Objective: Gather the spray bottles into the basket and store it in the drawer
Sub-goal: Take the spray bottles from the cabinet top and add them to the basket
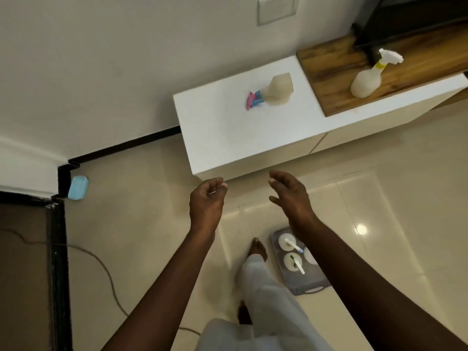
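A grey basket (315,283) sits on the floor by my feet, holding several white spray bottles (293,260); my right forearm hides part of it. On the white cabinet (215,127) lies a clear spray bottle with a pink and blue nozzle (273,91). A second clear bottle with a white and yellow nozzle (367,79) rests on the wooden top (329,69). My left hand (206,198) and my right hand (291,193) hover empty, fingers curled apart, just in front of the cabinet's near edge. The drawer fronts are barely visible below the cabinet top.
A dark TV base (405,21) stands on the wooden top at the back right. A light blue object (78,187) leans by the black skirting at the left. A cable (101,262) runs across the tiled floor near a dark doorway. My legs stand left of the basket.
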Available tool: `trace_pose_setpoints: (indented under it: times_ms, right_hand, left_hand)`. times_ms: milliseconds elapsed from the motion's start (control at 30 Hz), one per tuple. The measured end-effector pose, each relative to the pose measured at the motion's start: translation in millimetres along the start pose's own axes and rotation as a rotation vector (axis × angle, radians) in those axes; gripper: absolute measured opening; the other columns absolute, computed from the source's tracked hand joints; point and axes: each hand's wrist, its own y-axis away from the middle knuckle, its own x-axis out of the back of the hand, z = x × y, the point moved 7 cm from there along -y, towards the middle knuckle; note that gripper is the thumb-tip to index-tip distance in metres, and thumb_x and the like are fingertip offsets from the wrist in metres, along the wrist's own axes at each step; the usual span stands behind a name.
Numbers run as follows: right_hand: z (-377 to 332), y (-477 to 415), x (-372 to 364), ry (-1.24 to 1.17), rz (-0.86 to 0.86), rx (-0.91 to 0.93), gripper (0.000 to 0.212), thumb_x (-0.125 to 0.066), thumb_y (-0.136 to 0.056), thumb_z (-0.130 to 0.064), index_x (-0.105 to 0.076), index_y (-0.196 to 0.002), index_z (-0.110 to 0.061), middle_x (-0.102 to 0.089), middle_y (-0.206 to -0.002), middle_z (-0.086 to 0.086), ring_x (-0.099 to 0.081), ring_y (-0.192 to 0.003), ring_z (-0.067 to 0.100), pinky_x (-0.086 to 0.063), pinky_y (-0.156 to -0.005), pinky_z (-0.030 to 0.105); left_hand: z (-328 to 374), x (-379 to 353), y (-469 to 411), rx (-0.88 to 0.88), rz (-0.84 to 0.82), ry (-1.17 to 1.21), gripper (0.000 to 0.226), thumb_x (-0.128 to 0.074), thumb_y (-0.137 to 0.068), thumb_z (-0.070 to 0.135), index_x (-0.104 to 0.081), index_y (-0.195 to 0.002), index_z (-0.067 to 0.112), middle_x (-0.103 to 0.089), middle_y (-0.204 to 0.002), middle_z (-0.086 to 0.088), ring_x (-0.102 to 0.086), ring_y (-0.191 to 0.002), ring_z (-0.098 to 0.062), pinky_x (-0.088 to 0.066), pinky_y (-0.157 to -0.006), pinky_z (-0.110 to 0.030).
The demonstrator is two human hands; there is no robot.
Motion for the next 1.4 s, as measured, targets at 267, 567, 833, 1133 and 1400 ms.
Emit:
trace_pose_setpoints:
  times_ms: [267,567,833,1133,1400]
  right_hand:
    - [-105.0,-102.0,12.8,0.134,0.064,0.112,0.032,-0.065,-0.099,-0.026,-0.069,-0.131,-0.027,-0.070,-0.123,0.001,-0.064,-0.116,0.017,-0.053,-0.108,0.046]
    - [-167.2,-219.1,12.1,0.306,0.139,0.200,0.035,-0.063,-0.101,-0.032,-0.064,-0.136,-0.029,-0.064,-0.132,-0.014,-0.057,-0.128,0.013,-0.048,-0.106,0.033]
    - [-207.5,-340.4,1.7,0.624,0.158,0.219,0.041,-0.060,-0.103,-0.031,-0.059,-0.143,-0.022,-0.052,-0.155,-0.002,-0.048,-0.142,0.018,-0.036,-0.108,0.023]
    - [-189.5,-445.5,-12.2,0.962,0.016,0.161,0.047,-0.059,-0.103,-0.030,-0.053,-0.149,-0.023,-0.038,-0.166,0.002,-0.033,-0.154,0.021,-0.027,-0.124,0.037]
    - [-158.3,-481.4,-10.4,1.099,-0.093,0.089,0.058,-0.058,-0.103,-0.038,-0.045,-0.156,-0.020,-0.040,-0.165,0.005,-0.031,-0.155,0.025,-0.027,-0.124,0.040]
  left_hand:
    - [86.2,-67.9,-83.3,-0.035,-0.097,-0.023,0.018,-0.070,-0.095,0.021,-0.075,-0.112,0.019,-0.075,-0.118,-0.005,-0.070,-0.116,-0.026,-0.056,-0.103,-0.054]
    - [122.1,-154.3,-198.6,0.019,-0.230,-0.084,0.023,-0.069,-0.095,0.025,-0.074,-0.117,0.021,-0.075,-0.117,-0.001,-0.072,-0.107,-0.021,-0.060,-0.098,-0.049]
    - [116.1,-223.3,-303.5,0.205,-0.291,-0.046,0.023,-0.066,-0.098,0.020,-0.073,-0.117,0.011,-0.076,-0.110,-0.007,-0.075,-0.102,-0.026,-0.063,-0.095,-0.045]
    - [91.7,-300.8,-347.5,0.670,-0.427,0.238,0.024,-0.066,-0.100,0.038,-0.059,-0.110,0.017,-0.065,-0.129,-0.011,-0.067,-0.115,-0.031,-0.056,-0.102,-0.045]
    - [75.8,-344.6,-358.4,0.905,-0.482,0.563,0.045,-0.061,-0.101,0.046,-0.043,-0.127,0.014,-0.048,-0.138,-0.014,-0.046,-0.145,-0.039,-0.044,-0.116,-0.050]
